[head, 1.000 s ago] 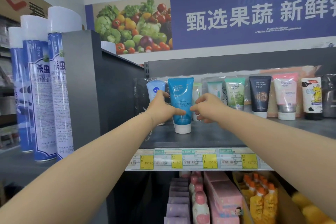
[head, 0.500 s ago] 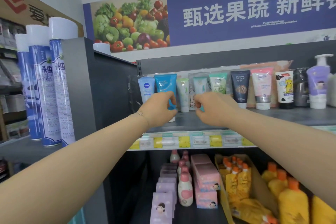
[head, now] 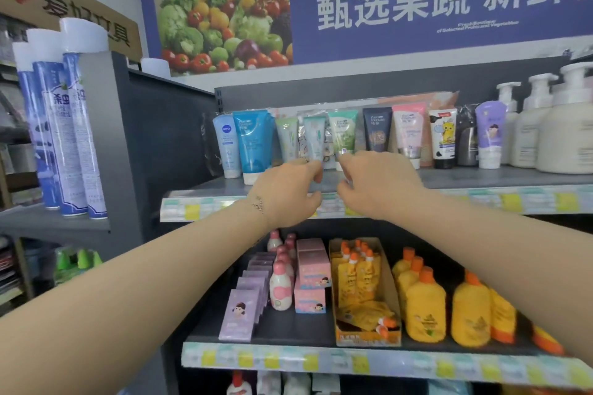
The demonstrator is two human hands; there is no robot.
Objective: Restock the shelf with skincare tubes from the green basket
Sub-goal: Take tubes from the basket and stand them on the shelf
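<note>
I am seeing left hand (head: 288,194) and right hand (head: 378,184) hovering at the shelf (head: 481,176) edge, curled fingers almost touching below the pale teal tube (head: 313,138), grasp I cannot tell.

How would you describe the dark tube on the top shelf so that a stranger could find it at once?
Under the blue banner with white characters, look at the row of upright tubes on the upper shelf. The dark navy tube stands between a green tube and a pink tube; it alone is nearly black among pale neighbours.
</note>
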